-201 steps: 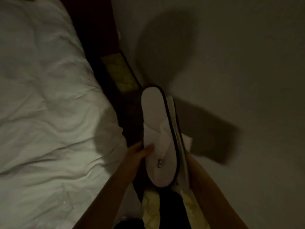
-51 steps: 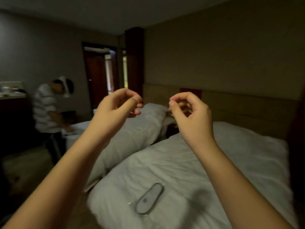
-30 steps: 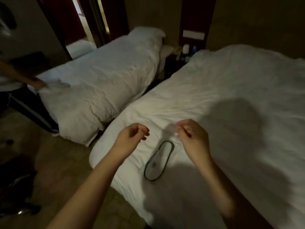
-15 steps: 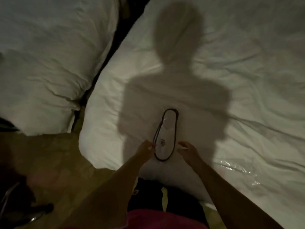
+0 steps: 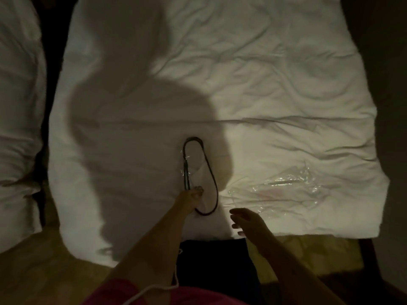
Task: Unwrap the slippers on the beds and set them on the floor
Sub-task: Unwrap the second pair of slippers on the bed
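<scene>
A white slipper with a dark rim (image 5: pixel 199 172), still in clear plastic wrap, lies lengthwise on the white bed (image 5: pixel 264 95) near its foot edge, inside my shadow. My left hand (image 5: pixel 189 200) grips the slipper's near left side, fingers closed on its rim and wrap. My right hand (image 5: pixel 246 220) hovers just right of the slipper's near end, fingers spread, holding nothing.
An empty crumpled clear plastic wrapper (image 5: pixel 293 187) lies on the bed to the right of the slipper. A second white bed (image 5: pixel 17 106) stands at the left across a dark gap. Wooden floor (image 5: pixel 39 271) shows at lower left.
The view has moved closer over the bed. My left hand has closed on the slipper's near left edge, and my right hand has drawn back off the slipper.
</scene>
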